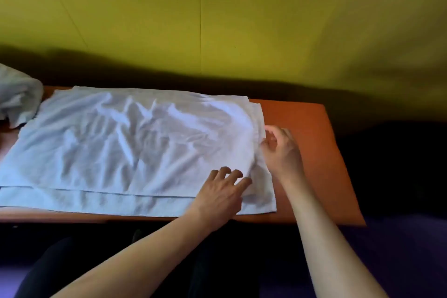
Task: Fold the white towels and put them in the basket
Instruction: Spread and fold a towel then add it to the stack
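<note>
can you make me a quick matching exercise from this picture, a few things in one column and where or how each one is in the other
Things:
1. large white towel
2. crumpled white towel
3. left hand
4. right hand

States:
A. bunched up at the table's far left
B. at the spread towel's right edge, fingers curled
C. spread across the orange wooden table, one layer folded over
D. fingers resting on the spread towel's near right corner

Pairs: 1-C, 2-A, 3-D, 4-B

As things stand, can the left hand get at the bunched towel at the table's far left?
Probably yes, with a long reach. The left hand rests on the spread towel near its right end; the bunched towel lies across the table with only flat cloth between.
</note>
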The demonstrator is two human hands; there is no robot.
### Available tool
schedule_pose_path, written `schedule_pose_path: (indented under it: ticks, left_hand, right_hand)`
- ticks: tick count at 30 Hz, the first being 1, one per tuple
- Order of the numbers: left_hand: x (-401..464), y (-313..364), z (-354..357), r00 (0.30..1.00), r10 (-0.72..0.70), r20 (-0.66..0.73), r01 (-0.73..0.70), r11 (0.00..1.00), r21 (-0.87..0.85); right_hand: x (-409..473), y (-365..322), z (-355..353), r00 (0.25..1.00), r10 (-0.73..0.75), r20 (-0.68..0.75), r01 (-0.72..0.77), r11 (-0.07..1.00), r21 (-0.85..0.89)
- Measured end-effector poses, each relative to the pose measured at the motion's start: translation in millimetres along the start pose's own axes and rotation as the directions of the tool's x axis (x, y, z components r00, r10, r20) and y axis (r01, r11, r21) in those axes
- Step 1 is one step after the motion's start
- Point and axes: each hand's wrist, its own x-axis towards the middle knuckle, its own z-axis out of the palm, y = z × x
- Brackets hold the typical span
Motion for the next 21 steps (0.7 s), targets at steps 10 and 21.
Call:
schedule_pose_path:
  ticks: [10, 21]
  left_hand:
    - [37, -18, 55, 0.993, -0.109, 0.048, 0.112, 0.992, -0.062]
    - [33, -20, 48, 0.954, -0.300, -0.006, 0.282, 0.902, -0.327]
  right_hand:
    - [77, 31, 56, 0.955, 0.245, 0.164, -0.249, 0.969, 0.000]
    - [115, 45, 82, 0.738, 0.623, 0.260, -0.666, 0.735, 0.127]
